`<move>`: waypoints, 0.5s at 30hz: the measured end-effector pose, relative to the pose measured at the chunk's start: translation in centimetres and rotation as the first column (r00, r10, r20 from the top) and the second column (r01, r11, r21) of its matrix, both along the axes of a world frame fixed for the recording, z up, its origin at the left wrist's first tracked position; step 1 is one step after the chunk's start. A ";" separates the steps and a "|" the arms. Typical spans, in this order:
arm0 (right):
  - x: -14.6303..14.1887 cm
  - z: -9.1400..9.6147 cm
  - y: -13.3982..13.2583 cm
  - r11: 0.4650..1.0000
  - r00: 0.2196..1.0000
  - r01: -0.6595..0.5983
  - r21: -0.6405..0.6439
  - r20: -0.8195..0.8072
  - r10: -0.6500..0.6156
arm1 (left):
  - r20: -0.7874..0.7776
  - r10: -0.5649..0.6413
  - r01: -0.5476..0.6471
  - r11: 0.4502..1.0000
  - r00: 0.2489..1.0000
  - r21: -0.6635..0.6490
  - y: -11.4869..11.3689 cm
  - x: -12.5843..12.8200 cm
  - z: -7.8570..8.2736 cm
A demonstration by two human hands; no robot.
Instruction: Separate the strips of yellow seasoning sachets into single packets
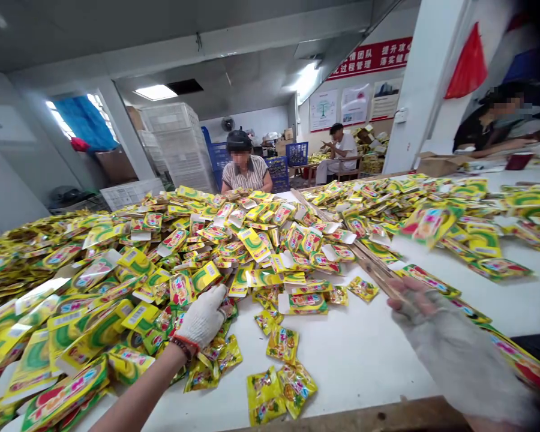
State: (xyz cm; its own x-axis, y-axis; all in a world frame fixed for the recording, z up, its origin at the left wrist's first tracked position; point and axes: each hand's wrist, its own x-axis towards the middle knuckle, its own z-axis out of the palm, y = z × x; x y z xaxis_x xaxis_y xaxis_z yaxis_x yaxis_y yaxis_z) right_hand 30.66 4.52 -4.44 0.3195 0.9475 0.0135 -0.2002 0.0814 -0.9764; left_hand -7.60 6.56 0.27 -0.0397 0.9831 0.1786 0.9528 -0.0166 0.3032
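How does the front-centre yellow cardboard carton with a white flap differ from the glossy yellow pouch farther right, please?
The yellow cardboard carton is longer and flat-faced; the glossy yellow pouch is shorter and crinkled. The carton shows a white flap; the pouch shows none. Both carry colourful print and lie on the white tabletop.

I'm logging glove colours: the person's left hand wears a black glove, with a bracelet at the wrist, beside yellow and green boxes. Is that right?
Not quite: in the head view, the person's left hand wears a white glove, not a black one, with a bracelet at the wrist, beside yellow and green boxes.
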 end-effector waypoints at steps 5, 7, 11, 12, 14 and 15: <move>-7.3 -1.5 -1.3 0.856 0.804 -0.440 -0.272 0.305 0.510 | -0.058 -0.035 0.033 0.999 0.998 -0.033 -0.2 0.3 -1.0; -10.6 -2.0 -1.5 0.881 0.711 -0.432 -0.193 0.528 0.464 | -0.018 -0.077 0.077 0.997 0.997 -0.028 -0.9 1.9 -1.0; -14.2 -2.0 -0.8 0.909 0.521 -0.364 -0.202 0.765 0.378 | 0.330 -0.169 0.178 0.984 0.929 0.002 -1.9 5.2 -0.7; -14.4 -2.0 -0.6 0.909 0.504 -0.355 -0.218 0.775 0.382 | 0.421 -0.168 0.176 0.984 0.892 0.019 -2.0 5.8 -0.8; -14.0 -2.1 -0.4 0.905 0.548 -0.357 -0.230 0.733 0.402 | 0.546 -0.148 0.151 0.988 0.825 0.040 -2.0 6.7 -1.1; -13.5 -2.3 -0.4 0.905 0.588 -0.358 -0.228 0.699 0.408 | 0.593 -0.132 0.139 0.990 0.794 0.035 -2.0 7.1 -1.4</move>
